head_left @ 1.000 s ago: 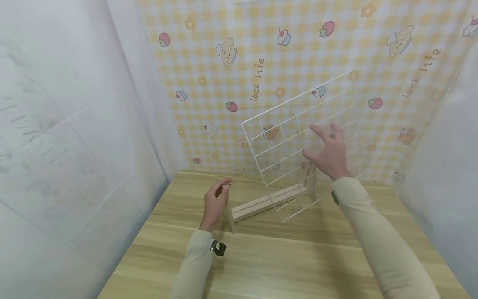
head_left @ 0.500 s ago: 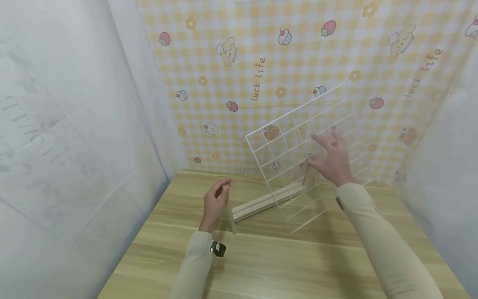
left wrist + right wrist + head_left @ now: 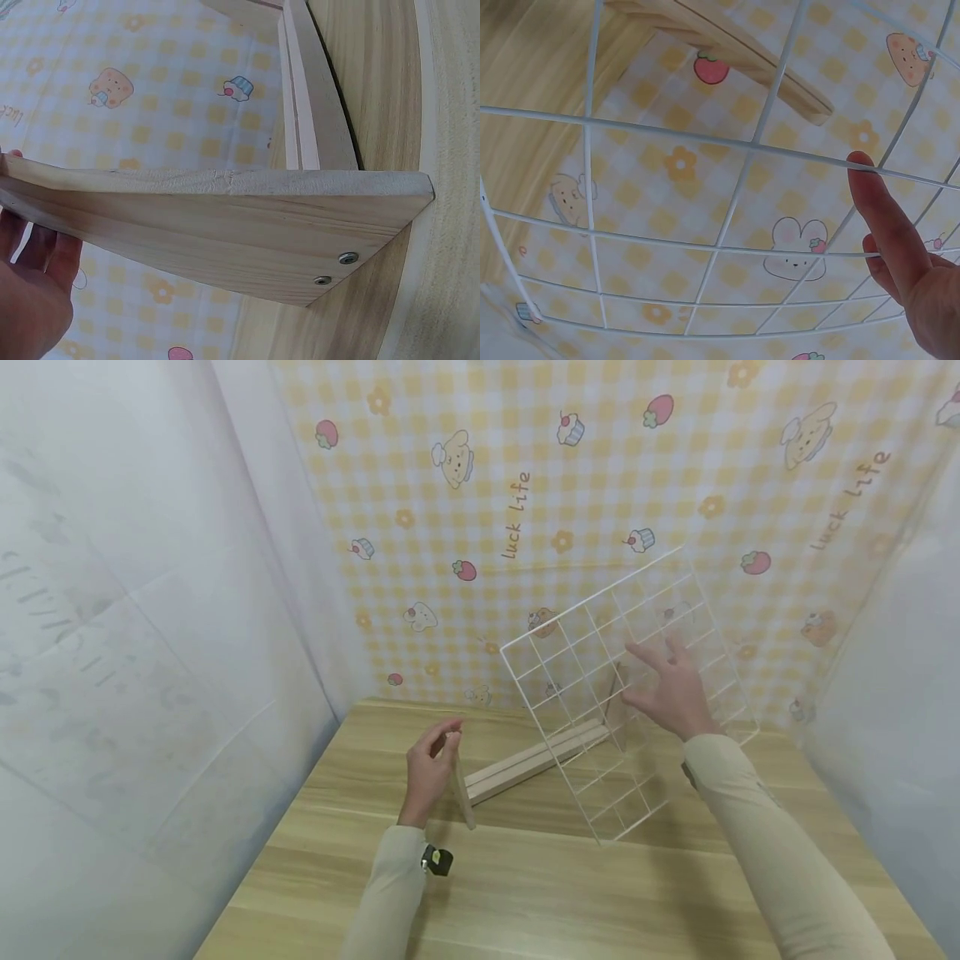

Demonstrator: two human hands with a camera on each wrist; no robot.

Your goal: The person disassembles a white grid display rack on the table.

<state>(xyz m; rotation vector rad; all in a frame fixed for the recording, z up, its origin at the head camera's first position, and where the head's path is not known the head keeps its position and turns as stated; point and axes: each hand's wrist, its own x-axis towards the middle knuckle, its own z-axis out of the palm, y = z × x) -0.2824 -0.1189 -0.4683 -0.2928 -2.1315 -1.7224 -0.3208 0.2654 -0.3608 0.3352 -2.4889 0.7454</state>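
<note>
A white wire grid panel is tilted in the air at the right, in front of the printed backdrop. My right hand holds it, fingers spread at the wires; in the right wrist view one fingertip lies against a wire. Low on the table stands a wooden stand, a double rail between two side boards. My left hand grips the upper end of the near side board, which shows two screws in the left wrist view. The far side board is partly seen through the grid.
Wood-grain table lies beneath. A yellow checked cloth with printed figures closes the back, and white sheets hang at both sides.
The grid has come lower and tilted more, its lower corner shifting right and toward me. My right hand has moved slightly down and right. The left hand and stand stay almost in place.
</note>
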